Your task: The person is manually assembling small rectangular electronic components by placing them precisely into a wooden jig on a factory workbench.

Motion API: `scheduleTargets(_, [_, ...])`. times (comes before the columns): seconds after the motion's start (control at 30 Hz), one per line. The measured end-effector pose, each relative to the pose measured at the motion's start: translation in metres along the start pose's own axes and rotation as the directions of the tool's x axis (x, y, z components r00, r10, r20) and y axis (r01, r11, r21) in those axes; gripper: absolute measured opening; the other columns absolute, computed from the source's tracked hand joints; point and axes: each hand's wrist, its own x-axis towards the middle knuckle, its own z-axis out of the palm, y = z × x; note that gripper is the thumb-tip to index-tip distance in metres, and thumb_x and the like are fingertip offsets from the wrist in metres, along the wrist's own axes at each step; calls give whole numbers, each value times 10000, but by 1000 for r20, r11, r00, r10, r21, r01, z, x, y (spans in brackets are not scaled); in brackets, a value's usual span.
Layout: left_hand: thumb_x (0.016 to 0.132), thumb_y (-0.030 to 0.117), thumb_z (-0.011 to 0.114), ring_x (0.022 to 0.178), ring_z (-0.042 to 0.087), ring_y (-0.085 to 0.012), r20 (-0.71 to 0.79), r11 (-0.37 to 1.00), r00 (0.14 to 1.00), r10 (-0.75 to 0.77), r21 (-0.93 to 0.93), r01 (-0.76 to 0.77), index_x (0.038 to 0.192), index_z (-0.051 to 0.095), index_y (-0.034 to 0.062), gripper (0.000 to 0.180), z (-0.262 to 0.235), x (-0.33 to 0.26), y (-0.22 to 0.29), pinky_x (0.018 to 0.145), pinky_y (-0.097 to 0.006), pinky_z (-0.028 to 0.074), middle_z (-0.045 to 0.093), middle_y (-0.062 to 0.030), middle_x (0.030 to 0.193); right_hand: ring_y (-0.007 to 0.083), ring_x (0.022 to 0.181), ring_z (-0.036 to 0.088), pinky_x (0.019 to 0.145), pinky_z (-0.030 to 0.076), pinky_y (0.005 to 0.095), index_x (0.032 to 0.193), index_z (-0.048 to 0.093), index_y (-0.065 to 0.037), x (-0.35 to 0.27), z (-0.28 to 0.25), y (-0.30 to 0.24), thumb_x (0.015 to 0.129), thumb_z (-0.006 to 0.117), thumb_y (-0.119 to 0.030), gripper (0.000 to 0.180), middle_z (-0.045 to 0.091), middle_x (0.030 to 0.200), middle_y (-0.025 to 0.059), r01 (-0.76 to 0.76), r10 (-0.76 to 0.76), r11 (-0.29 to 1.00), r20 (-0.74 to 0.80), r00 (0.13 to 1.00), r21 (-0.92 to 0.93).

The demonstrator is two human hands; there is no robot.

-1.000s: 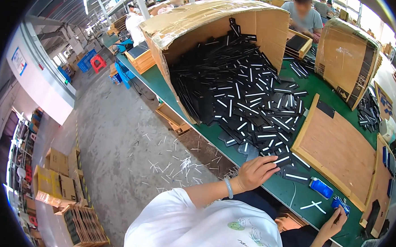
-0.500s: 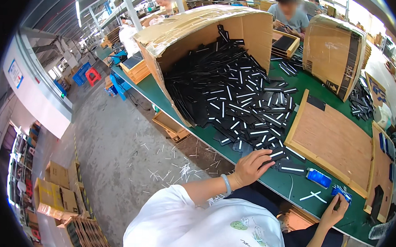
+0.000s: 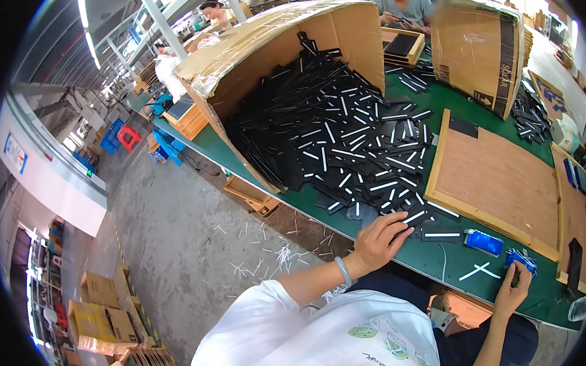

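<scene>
Left hand (image 3: 377,242) pinches a black strip (image 3: 416,217); right hand (image 3: 514,293) seemingly grips a blue piece (image 3: 521,260); dragging could spill strips off the worktop (image 3: 435,257)

Black strips (image 3: 355,140), flat, narrow, many with a white stripe: large loose heap spilling from the tipped cardboard box, upper centre of frame, fanning toward lower right. One black strip piece (image 3: 441,233), lying flat, lower right of centre. Blue shiny packet (image 3: 520,259), small, crumpled, far lower right.
</scene>
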Motion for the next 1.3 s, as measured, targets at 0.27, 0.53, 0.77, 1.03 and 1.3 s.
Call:
scheduleTargets(0.27, [670, 49, 779, 737, 642, -224, -1, 999, 999, 33, 8, -33, 882, 599, 32, 279, -3, 5, -3, 588, -274, 508, 652, -95, 970, 206, 726, 540, 658, 432, 296, 905, 594, 15, 2, 2, -11, 867, 570, -29, 62, 553, 811, 108, 118, -118, 993, -5, 993, -28])
scheduleTargets(0.53, [696, 70, 758, 702, 623, -209, -32, 1000, 999, 4, 30, -3, 876, 600, 42, 242, -5, 0, -3, 567, -271, 491, 644, -73, 985, 204, 709, 543, 636, 435, 292, 915, 594, 18, 2, 3, -10, 865, 569, -22, 69, 550, 823, 112, 159, -157, 985, 36, 987, -67])
scheduleTargets(0.77, [669, 59, 780, 699, 633, -211, -36, 1000, 999, 0, -1, 0, 870, 596, 37, 274, -6, 1, -3, 560, -265, 492, 664, -88, 987, 238, 695, 535, 618, 434, 314, 907, 590, 19, 2, 5, -17, 847, 571, 8, 63, 557, 808, 127, 274, -275, 951, 15, 961, -143])
scheduleTargets(1.03, [662, 66, 786, 706, 637, -208, -10, 999, 1000, 25, -28, -25, 864, 600, 36, 277, -6, -1, -7, 568, -262, 495, 664, -85, 994, 262, 724, 531, 646, 431, 336, 879, 580, 17, 0, 6, -14, 840, 571, 2, 42, 563, 812, 131, 266, -263, 950, 45, 964, -165])
scheduleTargets(1.3, [666, 57, 783, 713, 641, -214, -19, 996, 997, 75, -45, -76, 864, 599, 35, 271, -6, -4, -6, 581, -266, 505, 663, -89, 992, 245, 767, 540, 684, 434, 317, 932, 580, 17, 2, 5, -13, 865, 561, -12, 76, 557, 855, 127, 219, -225, 966, -30, 974, -138])
